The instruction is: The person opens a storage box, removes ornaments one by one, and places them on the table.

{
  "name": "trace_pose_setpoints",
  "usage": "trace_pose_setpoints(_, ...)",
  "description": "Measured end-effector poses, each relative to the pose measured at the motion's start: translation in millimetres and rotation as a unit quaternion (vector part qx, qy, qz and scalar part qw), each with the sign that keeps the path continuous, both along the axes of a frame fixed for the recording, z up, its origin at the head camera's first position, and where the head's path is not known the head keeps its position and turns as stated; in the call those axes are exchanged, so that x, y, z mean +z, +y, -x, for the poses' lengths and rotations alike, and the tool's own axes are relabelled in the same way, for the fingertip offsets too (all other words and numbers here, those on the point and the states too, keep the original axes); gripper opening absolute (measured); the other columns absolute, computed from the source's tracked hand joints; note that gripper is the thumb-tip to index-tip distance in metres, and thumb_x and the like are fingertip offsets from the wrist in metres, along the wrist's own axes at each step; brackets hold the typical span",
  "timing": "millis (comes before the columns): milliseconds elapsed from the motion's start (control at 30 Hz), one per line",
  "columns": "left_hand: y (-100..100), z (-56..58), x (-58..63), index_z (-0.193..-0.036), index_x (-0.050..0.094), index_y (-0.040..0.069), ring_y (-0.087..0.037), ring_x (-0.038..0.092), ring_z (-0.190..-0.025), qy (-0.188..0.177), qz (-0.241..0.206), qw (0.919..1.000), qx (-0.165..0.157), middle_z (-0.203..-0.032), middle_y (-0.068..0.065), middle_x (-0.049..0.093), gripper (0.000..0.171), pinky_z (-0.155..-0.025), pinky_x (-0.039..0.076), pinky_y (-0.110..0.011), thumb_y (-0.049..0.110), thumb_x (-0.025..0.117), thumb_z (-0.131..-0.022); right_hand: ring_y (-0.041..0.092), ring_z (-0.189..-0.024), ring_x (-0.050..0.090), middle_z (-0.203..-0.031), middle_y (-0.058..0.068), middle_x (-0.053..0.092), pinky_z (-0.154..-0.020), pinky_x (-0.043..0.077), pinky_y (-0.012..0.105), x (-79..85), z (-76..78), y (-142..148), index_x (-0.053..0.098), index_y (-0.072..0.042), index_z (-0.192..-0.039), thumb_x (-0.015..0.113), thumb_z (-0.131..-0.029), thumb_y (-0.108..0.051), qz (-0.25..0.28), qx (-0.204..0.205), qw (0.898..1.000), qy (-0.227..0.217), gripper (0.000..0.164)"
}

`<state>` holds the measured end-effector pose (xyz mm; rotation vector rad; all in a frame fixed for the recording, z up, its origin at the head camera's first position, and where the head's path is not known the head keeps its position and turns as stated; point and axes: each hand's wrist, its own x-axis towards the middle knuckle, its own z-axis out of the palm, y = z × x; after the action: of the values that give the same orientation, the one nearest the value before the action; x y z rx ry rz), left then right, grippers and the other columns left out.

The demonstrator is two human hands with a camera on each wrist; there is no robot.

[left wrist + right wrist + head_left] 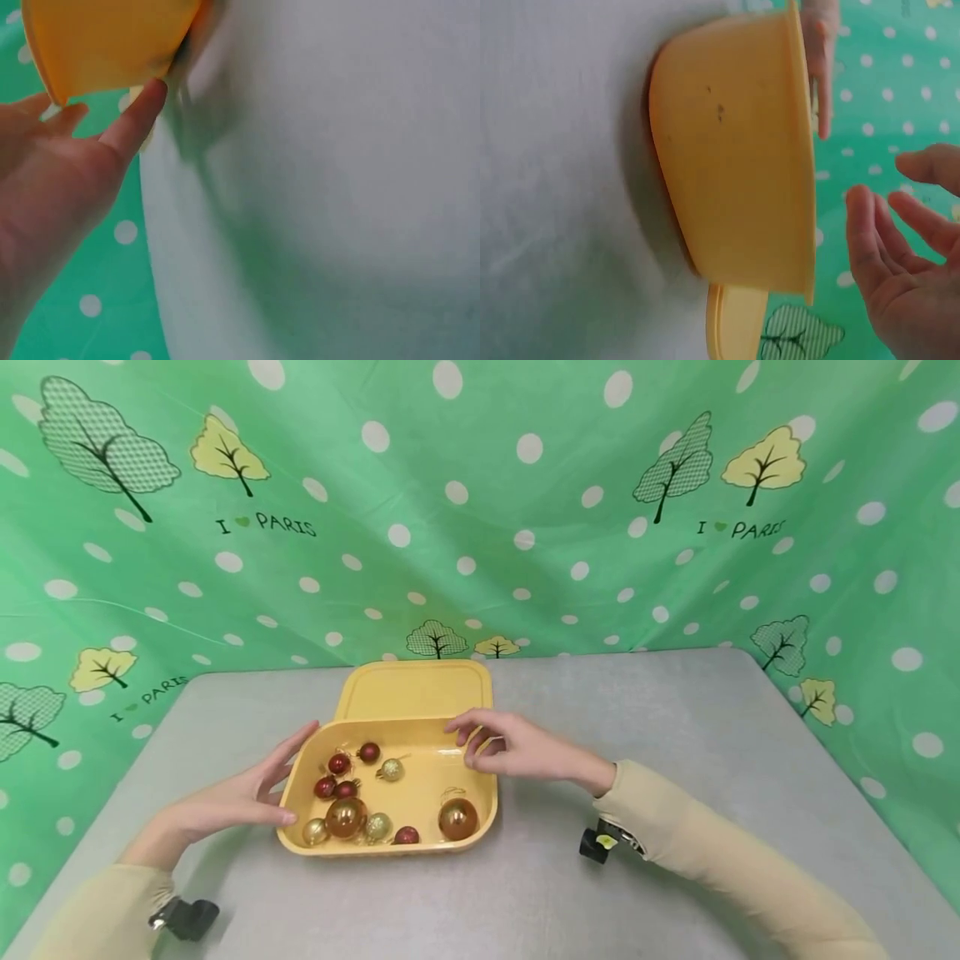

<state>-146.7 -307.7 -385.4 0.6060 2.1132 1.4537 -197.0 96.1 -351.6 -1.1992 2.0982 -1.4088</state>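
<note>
A yellow plastic box (405,785) stands on the table with Christmas baubles inside. Several small dark red baubles (340,764) and small glittery gold ones (392,769) lie mostly at its left. Two larger amber-gold baubles, one at front left (347,818) and one at front right (457,820), are also inside. My left hand (243,793) rests against the box's left end, fingers extended along it and thumb at the front left rim. My right hand (525,747) is over the back right rim, fingers loosely bent with nothing between them; the right wrist view shows them apart from the wall.
Behind the box lies its yellow lid (416,689), partly hidden by the back rim. The grey table (637,718) extends to both sides. A green dotted cloth (495,510) with printed trees hangs at the back and sides.
</note>
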Motion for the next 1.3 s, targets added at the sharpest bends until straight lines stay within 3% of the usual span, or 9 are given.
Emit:
trace_pose_setpoints(133,6.6,0.7,0.5,-0.155,-0.008,0.03,-0.054,0.003,-0.136,0.026,0.041,0.9987,0.011,-0.158,-0.019,-0.014,0.114,-0.102,0.027,-0.06,0.002,0.073,-0.079,0.016,-0.095,0.061,-0.113,0.016,0.057,-0.079,0.054,0.029,-1.0,-6.6,-9.3,0.053,0.003,-0.128,0.06,-0.087,0.006,-0.049,0.053,0.997,0.004,0.042)
trace_pose_setpoints(267,8.3,0.0,-3.0,-0.155,-0.008,0.029,-0.05,-0.003,-0.137,0.029,0.045,0.9984,0.016,-0.157,-0.02,-0.015,0.117,-0.099,0.009,-0.071,0.004,0.075,-0.077,0.016,-0.097,0.061,-0.117,0.015,0.058,-0.08,0.052,0.024,-0.6,-10.9,-17.0,0.054,0.0,-0.129,0.066,-0.089,-0.004,-0.123,0.1,0.987,0.014,0.042)
trace_pose_setpoints(400,4.4,1.0,-8.5,-0.155,-0.009,0.031,-0.046,-0.007,-0.137,0.018,0.022,0.9995,0.01,-0.158,-0.015,-0.018,0.118,-0.108,0.02,-0.045,0.001,0.075,-0.077,0.011,-0.095,0.058,-0.109,0.007,0.059,-0.078,0.05,0.019,-0.3,-12.3,-24.1,0.054,-0.002,-0.13,0.072,-0.085,-0.008,-0.178,0.138,0.974,0.031,0.049)
trace_pose_setpoints(533,0.1,2.7,-13.8,-0.155,-0.008,0.033,-0.039,-0.014,-0.138,-0.003,-0.015,0.9999,-0.005,-0.158,-0.007,-0.021,0.118,-0.097,0.021,-0.012,-0.003,0.074,-0.077,0.009,-0.093,0.054,-0.103,0.002,0.058,-0.076,0.049,0.018,0.0,-12.1,-29.9,0.056,-0.003,-0.128,0.075,-0.081,-0.006,-0.2,0.161,0.965,0.046,0.051)
trace_pose_setpoints(633,-2.2,4.4,-16.8,-0.155,-0.008,0.032,-0.024,-0.013,-0.141,-0.009,-0.032,0.9993,-0.015,-0.158,-0.004,-0.022,0.118,-0.097,0.019,-0.009,-0.002,0.074,-0.078,0.008,-0.092,0.054,-0.103,0.0,0.059,-0.077,0.048,0.018,0.4,-11.7,-32.3,0.057,-0.005,-0.127,0.076,-0.078,-0.004,-0.218,0.169,0.959,0.061,0.051)
trace_pose_setpoints(767,-5.0,7.8,-19.6,-0.155,-0.008,0.03,0.001,0.001,-0.138,-0.019,-0.053,0.9981,-0.024,-0.158,-0.006,-0.022,0.115,-0.098,0.02,-0.01,0.004,0.075,-0.08,0.006,-0.095,0.054,-0.108,0.0,0.06,-0.082,0.045,0.018,2.2,-11.1,-33.7,0.059,-0.007,-0.125,0.075,-0.076,0.0,-0.253,0.171,0.949,0.077,0.051)
trace_pose_setpoints(933,-7.8,10.5,-22.0,-0.155,-0.008,0.03,0.012,0.012,-0.132,-0.042,-0.076,0.9958,-0.028,-0.157,-0.011,-0.023,0.113,-0.1,0.022,-0.014,0.01,0.076,-0.082,0.008,-0.094,0.055,-0.107,0.0,0.061,-0.083,0.043,0.017,3.3,-10.4,-36.2,0.062,-0.008,-0.121,0.075,-0.077,0.0,-0.281,0.168,0.939,0.107,0.047)
trace_pose_setpoints(1067,-9.3,10.1,-23.5,-0.156,-0.007,0.029,0.012,0.014,-0.131,-0.039,-0.079,0.9957,-0.028,-0.157,-0.013,-0.023,0.111,-0.099,0.022,-0.013,0.011,0.076,-0.083,0.008,-0.092,0.056,-0.101,-0.001,0.062,-0.081,0.043,0.017,-0.3,-9.2,-39.7,0.062,-0.007,-0.119,0.074,-0.079,-0.003,-0.271,0.149,0.943,0.12,0.042)
trace_pose_setpoints(1300,-10.4,8.4,-27.5,-0.156,-0.005,0.029,0.014,0.011,-0.131,-0.015,-0.059,0.998,-0.018,-0.158,-0.01,-0.021,0.11,-0.098,0.021,-0.012,0.017,0.077,-0.083,0.006,-0.094,0.056,-0.102,-0.001,0.062,-0.079,0.049,0.02,-10.6,-4.4,-39.8,0.06,-0.002,-0.123,0.075,-0.082,-0.005,-0.165,0.12,0.978,0.034,0.044)
